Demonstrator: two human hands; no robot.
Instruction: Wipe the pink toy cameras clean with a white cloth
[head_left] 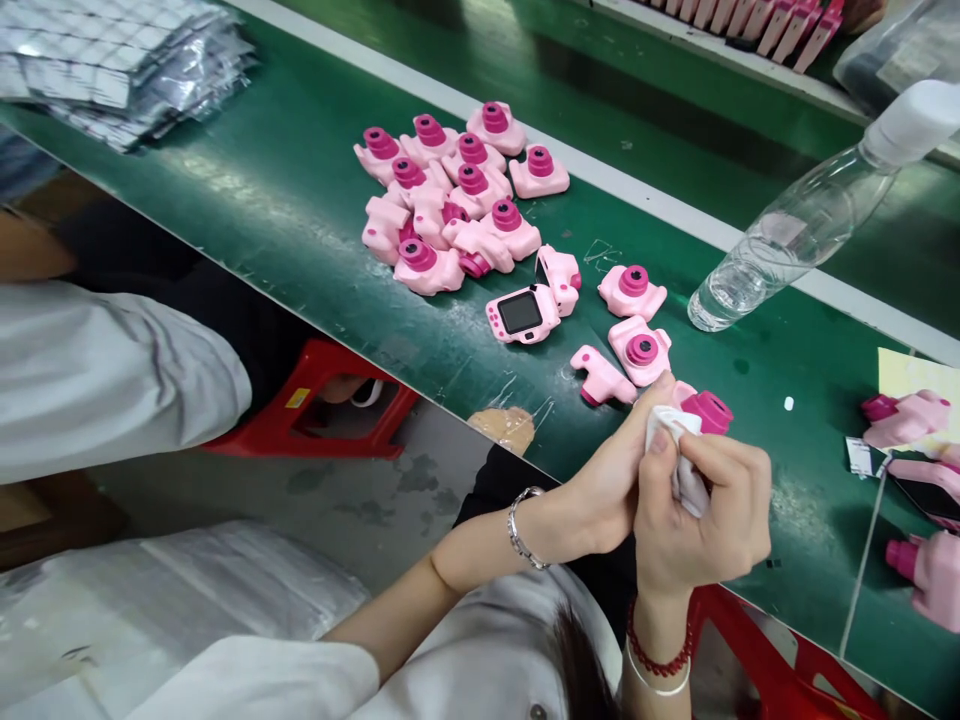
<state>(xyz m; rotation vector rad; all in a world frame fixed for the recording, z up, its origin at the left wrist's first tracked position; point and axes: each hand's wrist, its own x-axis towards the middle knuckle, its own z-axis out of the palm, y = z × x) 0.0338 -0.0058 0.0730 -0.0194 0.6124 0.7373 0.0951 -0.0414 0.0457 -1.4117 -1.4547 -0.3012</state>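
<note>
My left hand [607,485], with a silver bracelet at its wrist, is closed around a pink toy camera [709,410]. The camera's magenta lens points to the right, while most of its body is hidden behind my hands and the cloth. Pinched between the thumb and fingers of my right hand [712,510] is a white cloth [667,425], pressed against the camera. Just beyond my hands lie more pink cameras, among them one with its lens up [640,350] and one on its side [602,377].
A pile of pink toy cameras [472,180] lies farther along the green table [300,170]. At the right stands a tilted-looking clear bottle [787,235] with liquid. Bagged white packs [112,60] are at upper left, and more cameras [907,417] lie at the right edge. Another person's sleeve [112,370] is at left.
</note>
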